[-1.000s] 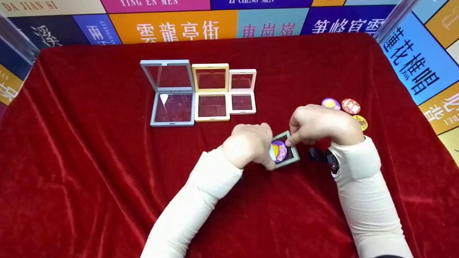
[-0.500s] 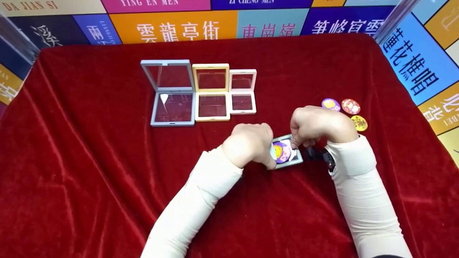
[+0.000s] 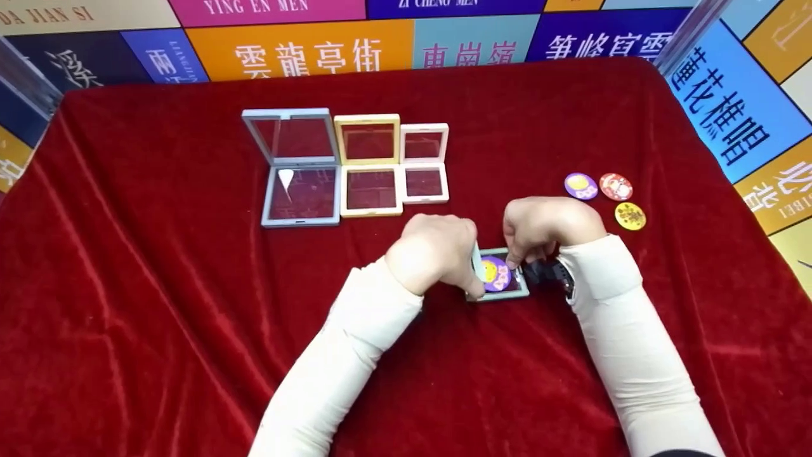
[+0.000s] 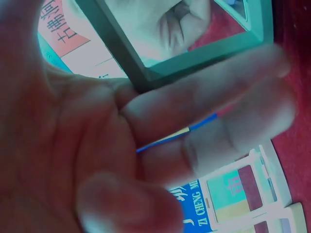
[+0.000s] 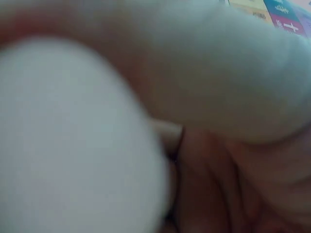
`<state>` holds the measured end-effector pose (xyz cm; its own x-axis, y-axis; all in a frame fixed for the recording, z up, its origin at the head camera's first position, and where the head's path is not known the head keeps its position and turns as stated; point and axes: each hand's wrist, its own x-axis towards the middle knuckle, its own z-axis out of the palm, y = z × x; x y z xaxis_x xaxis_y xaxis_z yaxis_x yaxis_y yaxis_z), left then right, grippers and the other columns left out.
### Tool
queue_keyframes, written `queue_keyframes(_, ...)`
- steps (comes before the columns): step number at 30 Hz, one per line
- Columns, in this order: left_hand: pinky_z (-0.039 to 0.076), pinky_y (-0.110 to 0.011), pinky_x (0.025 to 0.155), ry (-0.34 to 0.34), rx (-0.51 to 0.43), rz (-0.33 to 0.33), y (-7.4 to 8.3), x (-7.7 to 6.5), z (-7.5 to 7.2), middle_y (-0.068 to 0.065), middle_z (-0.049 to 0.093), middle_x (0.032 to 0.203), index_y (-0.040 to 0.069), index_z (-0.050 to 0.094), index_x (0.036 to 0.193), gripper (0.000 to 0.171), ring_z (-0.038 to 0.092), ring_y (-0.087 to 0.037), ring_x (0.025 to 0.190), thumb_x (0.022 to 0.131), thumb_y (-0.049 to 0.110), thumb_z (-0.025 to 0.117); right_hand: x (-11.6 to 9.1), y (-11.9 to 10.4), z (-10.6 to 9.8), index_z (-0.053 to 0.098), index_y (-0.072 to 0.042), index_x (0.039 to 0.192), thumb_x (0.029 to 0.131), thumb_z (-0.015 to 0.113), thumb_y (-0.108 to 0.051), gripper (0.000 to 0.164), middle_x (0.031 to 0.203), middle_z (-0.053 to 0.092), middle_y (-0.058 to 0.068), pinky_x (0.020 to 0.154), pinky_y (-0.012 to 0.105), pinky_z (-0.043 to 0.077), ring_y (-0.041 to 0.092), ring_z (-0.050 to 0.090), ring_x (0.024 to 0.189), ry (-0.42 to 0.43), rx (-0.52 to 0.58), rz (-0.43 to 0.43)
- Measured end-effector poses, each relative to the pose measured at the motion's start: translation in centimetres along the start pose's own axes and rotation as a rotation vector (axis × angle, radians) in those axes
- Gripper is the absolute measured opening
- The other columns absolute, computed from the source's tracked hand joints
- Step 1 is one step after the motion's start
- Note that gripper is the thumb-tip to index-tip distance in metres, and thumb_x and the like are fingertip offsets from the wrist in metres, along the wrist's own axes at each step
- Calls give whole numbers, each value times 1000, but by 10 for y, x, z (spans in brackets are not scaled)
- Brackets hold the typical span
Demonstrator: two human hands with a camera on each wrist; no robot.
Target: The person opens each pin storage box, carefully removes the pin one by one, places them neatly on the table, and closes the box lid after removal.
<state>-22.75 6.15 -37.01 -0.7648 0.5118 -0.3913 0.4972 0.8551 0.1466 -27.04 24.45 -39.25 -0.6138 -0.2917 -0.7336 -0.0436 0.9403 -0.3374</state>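
Note:
A small green hinged display frame (image 3: 501, 296) stands opened on the cloth in the head view. Its lid (image 4: 114, 43) is raised beside the fingers in the left wrist view. My left hand (image 3: 436, 251) grips the frame's left side, thumb at the near corner. Over the base lies a purple printed disc (image 3: 497, 273) with a yellow figure on it. My right hand (image 3: 549, 222) pinches the disc's right edge between thumb and fingers. Only blurred, curled fingers (image 5: 209, 73) fill most of the right wrist view, so the disc cannot be made out there.
Open blue (image 3: 300, 223), yellow (image 3: 372, 212) and white (image 3: 425, 200) frames stand in a row at the back. Purple (image 3: 581, 186), red (image 3: 616, 186) and yellow (image 3: 630, 216) discs lie at right. Lettered panels (image 3: 304, 54) border the red cloth (image 3: 190, 317).
The green frame has turned to lie straighter. My right hand has shifted slightly left and down, and the disc's whitish right edge shows purple again. The whole head view has shifted slightly.

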Motion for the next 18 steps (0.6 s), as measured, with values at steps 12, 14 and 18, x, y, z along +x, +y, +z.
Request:
queue_keyframes(12,52,-37,72,-32,17,-56,-2,-4,-2,5,64,83,21,64,81,49,62,-13,78,57,62,77,4,2,0,65,-8,66,75,74,-15,15,52,57,-3,46,23,40,8,48,47,-17,33,23)
queue_keyframes(14,52,-37,71,-37,15,-56,-1,-3,-2,5,64,83,22,64,81,47,61,-13,78,58,61,77,4,2,0,65,-8,66,75,74,-15,14,52,57,-3,46,22,40,8,49,47,-15,27,17)
queue_keyframes(18,51,-37,71,-42,-1,-35,1,-2,-1,5,63,84,22,63,82,45,61,-14,79,60,58,77,4,2,0,64,-9,66,75,74,-13,14,51,56,-3,46,22,40,8,48,46,-16,18,3)
